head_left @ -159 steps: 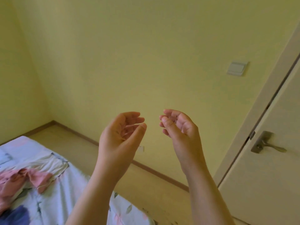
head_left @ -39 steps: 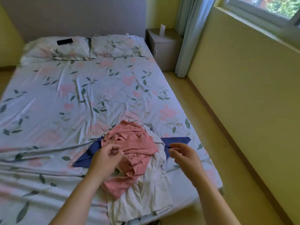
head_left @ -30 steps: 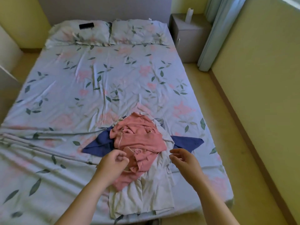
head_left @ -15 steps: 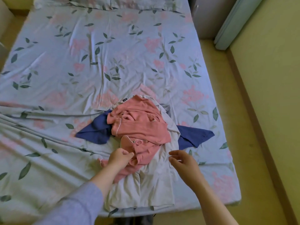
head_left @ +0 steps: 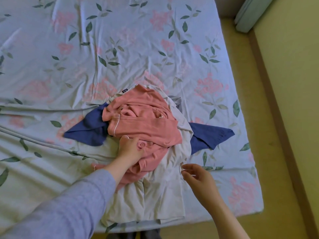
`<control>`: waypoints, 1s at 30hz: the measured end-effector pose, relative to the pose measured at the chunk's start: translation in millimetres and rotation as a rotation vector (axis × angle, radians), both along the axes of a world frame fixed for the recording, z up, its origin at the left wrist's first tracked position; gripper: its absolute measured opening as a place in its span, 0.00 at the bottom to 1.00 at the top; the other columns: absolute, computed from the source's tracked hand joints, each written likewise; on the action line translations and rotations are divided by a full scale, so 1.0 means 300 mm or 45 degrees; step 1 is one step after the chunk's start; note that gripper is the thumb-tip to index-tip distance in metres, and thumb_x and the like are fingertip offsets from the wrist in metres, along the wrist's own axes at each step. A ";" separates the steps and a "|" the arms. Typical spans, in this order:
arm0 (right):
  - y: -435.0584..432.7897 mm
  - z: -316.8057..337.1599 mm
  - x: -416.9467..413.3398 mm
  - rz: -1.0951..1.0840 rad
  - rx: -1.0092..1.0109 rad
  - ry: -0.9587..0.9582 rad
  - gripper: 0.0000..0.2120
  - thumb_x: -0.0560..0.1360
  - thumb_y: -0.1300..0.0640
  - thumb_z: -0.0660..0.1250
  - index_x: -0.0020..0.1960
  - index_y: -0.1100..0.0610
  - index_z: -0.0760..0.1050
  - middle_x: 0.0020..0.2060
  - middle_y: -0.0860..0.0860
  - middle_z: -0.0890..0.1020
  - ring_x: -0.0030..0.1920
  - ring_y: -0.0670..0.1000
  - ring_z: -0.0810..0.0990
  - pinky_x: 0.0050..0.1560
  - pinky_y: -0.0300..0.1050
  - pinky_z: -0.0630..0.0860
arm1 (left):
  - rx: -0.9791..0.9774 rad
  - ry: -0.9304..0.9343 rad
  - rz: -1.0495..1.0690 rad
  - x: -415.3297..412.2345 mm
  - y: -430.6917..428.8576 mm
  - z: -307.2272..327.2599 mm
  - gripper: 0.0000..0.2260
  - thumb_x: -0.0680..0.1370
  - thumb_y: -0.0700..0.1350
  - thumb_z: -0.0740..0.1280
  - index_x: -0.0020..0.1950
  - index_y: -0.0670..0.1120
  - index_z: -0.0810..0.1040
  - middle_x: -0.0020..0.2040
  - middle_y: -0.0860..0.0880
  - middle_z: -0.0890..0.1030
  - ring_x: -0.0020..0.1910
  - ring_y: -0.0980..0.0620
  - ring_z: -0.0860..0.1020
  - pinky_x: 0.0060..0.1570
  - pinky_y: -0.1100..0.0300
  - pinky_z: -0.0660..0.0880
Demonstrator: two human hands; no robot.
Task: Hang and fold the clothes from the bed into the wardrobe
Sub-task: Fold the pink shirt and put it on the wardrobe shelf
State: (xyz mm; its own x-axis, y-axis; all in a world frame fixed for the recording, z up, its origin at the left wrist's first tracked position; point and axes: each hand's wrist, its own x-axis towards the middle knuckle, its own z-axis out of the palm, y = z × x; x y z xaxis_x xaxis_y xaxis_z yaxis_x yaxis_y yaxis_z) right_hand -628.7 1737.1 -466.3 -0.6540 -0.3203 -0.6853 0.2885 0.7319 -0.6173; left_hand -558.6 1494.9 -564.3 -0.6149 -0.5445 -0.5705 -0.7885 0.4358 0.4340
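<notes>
Across the floral bed sheet (head_left: 120, 49), near its foot edge by the tan floor (head_left: 241, 87) and yellow wall (head_left: 293, 66), I see the pink garment (head_left: 146, 121) piled on a white garment (head_left: 160, 192) and a blue garment (head_left: 208, 135). The left hand (head_left: 131, 149) grips pink fabric; the right hand (head_left: 198, 176) hovers with relaxed fingers, holding nothing. The writing on the dark tag (head_left: 125, 91) is unreadable.

Item, before me: one bed (head_left: 224, 200) that filled most of my view, covered in a creased pale-blue sheet (head_left: 131, 40) printed with pink blossoms and green leaves. To my right ran a strip of tan floor (head_left: 240, 52) along the bedside, then a brown skirting board (head_left: 273, 104) and a plain yellow wall (head_left: 296, 69). At the top right corner the hem of a pale green curtain (head_left: 250, 12) met the floor; the light was soft and even.
</notes>
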 end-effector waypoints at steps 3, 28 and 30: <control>0.002 -0.015 0.006 -0.012 -0.004 -0.010 0.09 0.78 0.58 0.66 0.56 0.50 0.78 0.49 0.46 0.83 0.50 0.43 0.81 0.42 0.32 0.73 | 0.020 -0.137 -0.014 -0.009 -0.013 -0.027 0.19 0.73 0.47 0.69 0.60 0.39 0.76 0.62 0.38 0.68 0.63 0.40 0.70 0.65 0.53 0.67; -0.152 0.445 0.021 0.019 -0.231 0.200 0.07 0.78 0.58 0.67 0.55 0.50 0.78 0.46 0.49 0.83 0.46 0.51 0.83 0.42 0.38 0.77 | -0.211 0.445 -0.023 0.173 -0.114 0.765 0.20 0.74 0.45 0.67 0.27 0.48 0.61 0.24 0.50 0.65 0.25 0.54 0.64 0.28 0.56 0.55; -0.170 0.520 0.018 0.022 -0.282 0.242 0.07 0.78 0.58 0.67 0.55 0.51 0.79 0.46 0.50 0.84 0.44 0.52 0.82 0.43 0.40 0.77 | -0.284 0.492 -0.127 0.161 -0.150 0.892 0.20 0.75 0.45 0.67 0.25 0.51 0.63 0.25 0.52 0.69 0.26 0.56 0.66 0.27 0.59 0.56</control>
